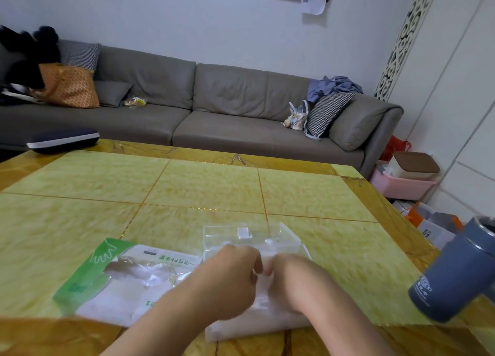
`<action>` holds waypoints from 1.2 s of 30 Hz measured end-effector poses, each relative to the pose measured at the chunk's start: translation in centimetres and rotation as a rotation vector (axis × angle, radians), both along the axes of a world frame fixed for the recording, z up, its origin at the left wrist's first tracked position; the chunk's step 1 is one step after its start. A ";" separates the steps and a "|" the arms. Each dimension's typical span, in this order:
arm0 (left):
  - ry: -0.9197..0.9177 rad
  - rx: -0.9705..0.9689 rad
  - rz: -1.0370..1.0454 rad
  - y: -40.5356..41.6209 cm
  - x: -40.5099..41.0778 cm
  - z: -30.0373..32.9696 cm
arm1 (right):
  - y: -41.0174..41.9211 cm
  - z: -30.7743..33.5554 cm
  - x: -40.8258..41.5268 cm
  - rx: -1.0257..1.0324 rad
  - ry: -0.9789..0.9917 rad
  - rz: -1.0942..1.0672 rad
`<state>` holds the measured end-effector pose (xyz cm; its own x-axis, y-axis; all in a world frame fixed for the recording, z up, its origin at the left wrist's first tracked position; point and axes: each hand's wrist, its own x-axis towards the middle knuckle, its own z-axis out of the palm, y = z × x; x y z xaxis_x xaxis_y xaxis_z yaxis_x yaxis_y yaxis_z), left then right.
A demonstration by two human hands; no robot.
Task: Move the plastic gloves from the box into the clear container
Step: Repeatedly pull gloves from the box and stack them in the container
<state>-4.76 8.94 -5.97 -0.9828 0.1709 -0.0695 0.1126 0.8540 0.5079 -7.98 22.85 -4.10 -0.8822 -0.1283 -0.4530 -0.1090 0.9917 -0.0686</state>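
Clear container [281,238], both hands on plastic gloves [257,321]

Grey tumbler [455,270] at 4 o'clock, tilted; navy case [63,140] at 10 o'clock on table [187,184]; sofa [214,106] at 12.

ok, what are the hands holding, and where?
Both the left hand and right hand grip the stack of plastic gloves at its far end, beside the clear container.

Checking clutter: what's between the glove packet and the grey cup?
Head view: both hands, on the stack of gloves, and the clear container, between the packet and cup.
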 end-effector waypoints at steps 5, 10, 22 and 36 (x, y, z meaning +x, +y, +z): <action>0.334 0.272 0.282 -4.8 2.6 2.1 | -0.3 1.3 1.8 -0.052 0.321 0.044; 0.266 0.072 0.497 -12.5 4.0 0.4 | -2.6 1.1 3.0 -0.250 0.619 0.115; 0.125 -0.218 0.339 -14.7 4.4 -0.9 | -9.0 -4.7 6.8 -0.412 0.669 0.777; 0.033 -0.357 0.499 -13.5 3.0 -1.5 | -9.2 -5.5 6.7 -0.438 0.633 0.746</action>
<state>-1.77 -4.56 -7.44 -0.9411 -0.3381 -0.0055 -0.3332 0.9247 0.1842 -1.28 13.66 -9.61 -0.5721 -0.7725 0.2756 -0.8179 0.5627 -0.1204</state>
